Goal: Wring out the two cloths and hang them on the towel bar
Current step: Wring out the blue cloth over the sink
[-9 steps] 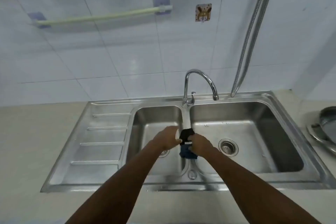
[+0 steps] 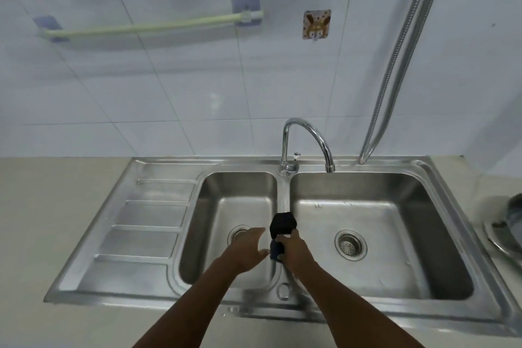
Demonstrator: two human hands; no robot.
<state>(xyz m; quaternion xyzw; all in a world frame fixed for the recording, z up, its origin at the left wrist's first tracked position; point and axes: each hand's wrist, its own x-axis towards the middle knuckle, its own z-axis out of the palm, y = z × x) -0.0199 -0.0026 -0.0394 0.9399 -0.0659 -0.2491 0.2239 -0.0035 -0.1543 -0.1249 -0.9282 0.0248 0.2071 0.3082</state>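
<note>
Double sink [image 2: 440, 186]: both basins bare, just drains. Right hand [image 2: 293, 251] clenched round cloths over middle divider, black cloth [image 2: 283, 224] bunched above fist, blue cloth [image 2: 276, 250] poking out below. Left hand [image 2: 248, 248] open, fingers spread, just left, over left basin. Towel bar [image 2: 152, 26] far left on wall, nothing hanging. Faucet [image 2: 306, 141] far side, plenty room between.

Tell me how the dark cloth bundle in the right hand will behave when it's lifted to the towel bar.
The dark cloth bundle looks soft: it is scrunched into a lump above the right hand, so it will probably flop open once released. Held over the sink for wringing, it is probably wet, so likely heavyish and drippy.
</note>
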